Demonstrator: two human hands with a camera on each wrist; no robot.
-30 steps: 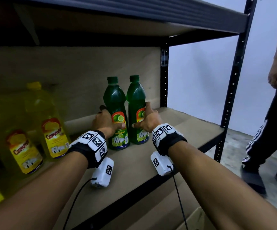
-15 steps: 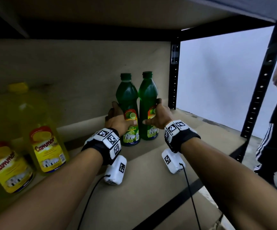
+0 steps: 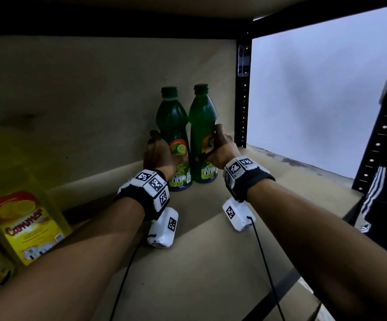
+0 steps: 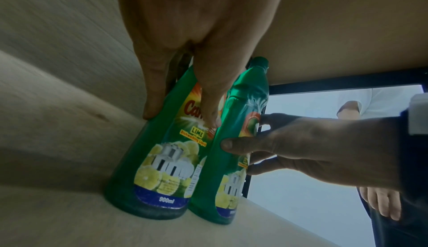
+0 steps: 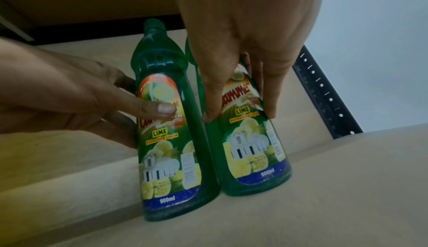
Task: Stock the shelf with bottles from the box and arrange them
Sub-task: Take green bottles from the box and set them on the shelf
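Two green bottles are stood side by side, touching, near the back right corner of the shelf (image 3: pixel 211 262): the left green bottle (image 3: pixel 176 144) is held by the left hand (image 3: pixel 157 156) and the right green bottle (image 3: pixel 202 135) by the right hand (image 3: pixel 222 150), fingers curled round each. Yellow bottles (image 3: pixel 30 228) are already stood far to the left, and the box cannot be seen, so how many are left cannot be told. Lots of bare shelf is left between the green and yellow bottles, but the back wall (image 3: pixel 95 100) and the black post (image 3: pixel 243 100) are close by.
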